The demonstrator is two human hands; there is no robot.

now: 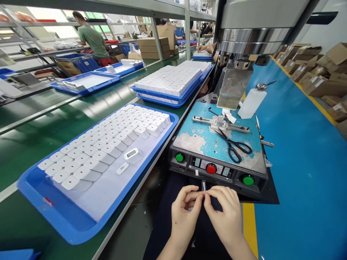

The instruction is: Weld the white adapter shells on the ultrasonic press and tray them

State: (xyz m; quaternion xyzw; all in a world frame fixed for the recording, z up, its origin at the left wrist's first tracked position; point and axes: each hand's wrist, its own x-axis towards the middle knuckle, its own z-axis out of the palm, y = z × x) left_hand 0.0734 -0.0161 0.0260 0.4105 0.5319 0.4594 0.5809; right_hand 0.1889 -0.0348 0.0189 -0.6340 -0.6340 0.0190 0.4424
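Note:
My left hand (186, 208) and my right hand (225, 212) meet in front of the press, fingertips pinched together. Between them stands a small clear-and-white strip (204, 186), held at its lower end; its exact kind is too small to make out. Just beyond the hands is the press base (218, 167) with a red button (211, 168) and two green buttons. To the left, a blue tray (78, 233) holds rows of white plastic housings (93, 163). Near its right side lie a white piece with a grey window (131, 153) and a small oval white cover (122, 168).
Black-handled scissors (235, 147) lie on the press plate beside a metal fixture (221, 124). Above hangs the press head (235, 86). A white dispenser bottle (252, 102) stands at the back right. Stacked blue trays (169, 103) sit farther along the green belt. Co-workers are beyond.

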